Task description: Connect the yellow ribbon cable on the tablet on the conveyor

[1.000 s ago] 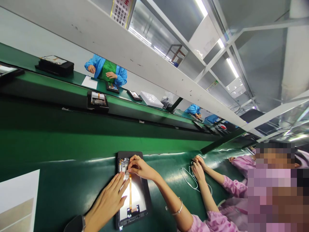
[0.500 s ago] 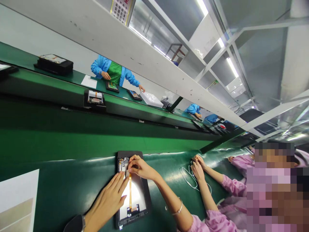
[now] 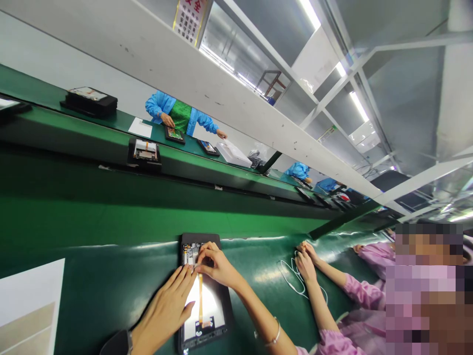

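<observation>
An opened tablet (image 3: pixel 213 301) lies on the green bench in front of me, its white inner panel and the circuit board (image 3: pixel 189 250) at its far end exposed. An orange flex cable (image 3: pixel 200 298) runs lengthwise down the panel. My left hand (image 3: pixel 166 301), with a dark watch at the wrist, rests flat over the tablet's left side, fingers stretched out. From the right reaches my right hand (image 3: pixel 216 266), thumb and fingertips pinched together by the cable's upper end, near the left fingertips. Whatever lies between those fingertips is too small to make out.
A white sheet (image 3: pixel 29 296) lies at left. To the right, a co-worker's hands (image 3: pixel 306 259) handle a white cable (image 3: pixel 291 276). On the raised shelf beyond are another opened tablet (image 3: pixel 145 152) and a dark stack (image 3: pixel 88 101). A person in blue (image 3: pixel 181 116) works opposite.
My right hand has shifted slightly toward the left fingertips, still pinched, over the cable's upper end. My left hand stays flat on the tablet. The whole view has moved a little.
</observation>
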Tool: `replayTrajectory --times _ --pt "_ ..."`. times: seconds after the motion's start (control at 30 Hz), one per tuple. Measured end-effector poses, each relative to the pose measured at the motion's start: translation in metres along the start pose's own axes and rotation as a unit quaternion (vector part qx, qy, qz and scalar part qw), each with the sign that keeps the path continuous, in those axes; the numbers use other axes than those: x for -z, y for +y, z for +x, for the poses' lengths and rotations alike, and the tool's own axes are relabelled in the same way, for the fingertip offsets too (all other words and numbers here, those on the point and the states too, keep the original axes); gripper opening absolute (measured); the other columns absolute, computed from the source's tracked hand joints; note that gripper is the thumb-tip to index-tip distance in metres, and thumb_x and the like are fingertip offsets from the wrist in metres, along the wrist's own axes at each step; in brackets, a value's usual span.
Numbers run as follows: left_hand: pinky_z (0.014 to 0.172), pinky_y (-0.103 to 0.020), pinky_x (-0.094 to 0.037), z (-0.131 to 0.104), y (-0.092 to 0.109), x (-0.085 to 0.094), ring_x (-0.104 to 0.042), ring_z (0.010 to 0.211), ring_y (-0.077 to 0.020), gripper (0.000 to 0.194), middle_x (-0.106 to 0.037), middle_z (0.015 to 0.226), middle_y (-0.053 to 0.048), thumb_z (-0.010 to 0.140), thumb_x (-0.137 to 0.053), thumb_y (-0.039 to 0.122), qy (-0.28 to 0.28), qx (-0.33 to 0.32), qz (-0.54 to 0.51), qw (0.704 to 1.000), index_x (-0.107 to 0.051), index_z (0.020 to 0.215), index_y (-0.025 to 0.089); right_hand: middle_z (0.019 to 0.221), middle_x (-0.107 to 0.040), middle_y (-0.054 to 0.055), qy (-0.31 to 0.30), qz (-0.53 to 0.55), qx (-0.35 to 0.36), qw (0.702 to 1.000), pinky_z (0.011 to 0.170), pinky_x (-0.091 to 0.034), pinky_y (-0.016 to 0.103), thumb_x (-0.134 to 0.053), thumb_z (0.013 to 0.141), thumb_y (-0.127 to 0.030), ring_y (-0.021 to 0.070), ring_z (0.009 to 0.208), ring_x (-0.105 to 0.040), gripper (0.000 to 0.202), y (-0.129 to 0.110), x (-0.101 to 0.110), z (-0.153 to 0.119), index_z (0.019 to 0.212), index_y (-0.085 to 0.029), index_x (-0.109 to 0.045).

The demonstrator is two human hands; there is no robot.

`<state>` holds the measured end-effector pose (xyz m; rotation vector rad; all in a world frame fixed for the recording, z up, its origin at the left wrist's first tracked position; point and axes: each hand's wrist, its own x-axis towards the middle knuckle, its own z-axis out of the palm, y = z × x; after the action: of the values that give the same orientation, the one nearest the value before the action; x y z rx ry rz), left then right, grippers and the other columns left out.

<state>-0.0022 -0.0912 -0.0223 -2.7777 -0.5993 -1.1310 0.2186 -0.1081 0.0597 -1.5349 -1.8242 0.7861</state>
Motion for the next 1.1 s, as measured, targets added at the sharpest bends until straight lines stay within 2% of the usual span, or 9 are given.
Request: replayTrajectory --times 0.1,0.2,0.37,0.57,0.8,0.97,1.03,1.1 --pt "0.114 -0.035 -0.041 0.002 0.0 0.002 -0.062 0.128 -0.0221 0.063 -0.069 0.14 -0.007 0.098 -0.05 0.029 0.002 -0.007 0.008 1.0 -0.041 0.158 0.015 0.106 -0.062 0.008 0.035 0.002 0.018 0.999 0.096 -0.044 0.039 -0.07 0.097 -0.051 0.0242 0.107 -0.056 0.032 0.002 -0.007 -0.005 0.088 -0.021 -0.07" --pt "0.115 -0.036 -0.041 0.002 -0.002 0.004 -0.061 0.13 -0.0222 0.059 -0.068 0.141 -0.006 0.095 -0.054 0.028 -0.008 -0.007 0.007 1.0 -0.05 0.152 0.015 0.104 -0.064 0.007 0.052 0.001 0.041 0.998 0.097 -0.044 0.039 -0.065 0.101 -0.047 0.0242 0.106 -0.057 0.027 0.002 -0.012 -0.01 0.091 -0.022 -0.067" --pt "0.115 -0.036 -0.042 0.001 -0.003 0.006 -0.058 0.134 -0.0217 0.062 -0.064 0.147 -0.003 0.093 -0.061 0.035 -0.029 -0.006 0.0 1.0 -0.051 0.151 0.017 0.106 -0.064 0.007 0.066 -0.008 0.056 0.996 0.098 -0.044 0.039 -0.057 0.106 -0.035 0.0236 0.107 -0.058 0.017 -0.003 -0.016 -0.02 0.097 -0.023 -0.065" --pt "0.112 -0.035 -0.045 0.0 0.0 0.003 -0.059 0.132 -0.0236 0.059 -0.066 0.144 -0.01 0.085 -0.06 0.023 -0.023 0.005 -0.011 1.0 -0.058 0.143 0.012 0.106 -0.064 0.007 0.072 -0.021 0.058 0.996 0.097 -0.045 0.038 -0.055 0.106 -0.03 0.0232 0.107 -0.058 0.013 -0.003 -0.017 -0.022 0.101 -0.023 -0.065" --pt "0.112 -0.035 -0.044 -0.001 0.005 0.001 -0.059 0.132 -0.0258 0.06 -0.066 0.144 -0.012 0.087 -0.056 0.021 -0.011 0.018 -0.01 1.0 -0.053 0.146 0.009 0.104 -0.064 0.007 0.09 -0.006 0.044 0.995 0.096 -0.046 0.039 -0.058 0.104 -0.029 0.0237 0.105 -0.059 0.012 -0.002 -0.018 -0.02 0.099 -0.023 -0.067" --pt "0.115 -0.035 -0.041 -0.003 0.008 -0.003 -0.059 0.133 -0.0264 0.082 -0.066 0.143 -0.014 0.089 -0.051 0.02 -0.005 0.031 -0.019 0.999 -0.022 0.164 0.008 0.104 -0.065 0.007 0.104 -0.003 0.04 0.994 0.095 -0.046 0.038 -0.065 0.099 -0.031 0.0242 0.104 -0.059 0.008 -0.001 -0.023 -0.02 0.097 -0.023 -0.068" --pt "0.114 -0.035 -0.041 -0.002 0.008 -0.002 -0.06 0.132 -0.0263 0.079 -0.066 0.143 -0.014 0.089 -0.052 0.021 -0.005 0.031 -0.019 0.999 -0.027 0.163 0.008 0.101 -0.066 0.007 0.121 0.003 0.027 0.992 0.092 -0.046 0.037 -0.067 0.098 -0.03 0.0242 0.101 -0.059 0.008 0.0 -0.027 -0.019 0.094 -0.023 -0.067" --pt "0.113 -0.034 -0.042 0.0 0.007 0.001 -0.061 0.13 -0.0262 0.073 -0.068 0.14 -0.014 0.087 -0.053 0.021 0.002 0.027 -0.013 1.0 -0.037 0.158 0.007 0.098 -0.065 0.006 0.139 0.008 0.008 0.99 0.089 -0.045 0.036 -0.069 0.096 -0.029 0.0241 0.099 -0.059 0.009 0.0 -0.03 -0.017 0.089 -0.023 -0.067"
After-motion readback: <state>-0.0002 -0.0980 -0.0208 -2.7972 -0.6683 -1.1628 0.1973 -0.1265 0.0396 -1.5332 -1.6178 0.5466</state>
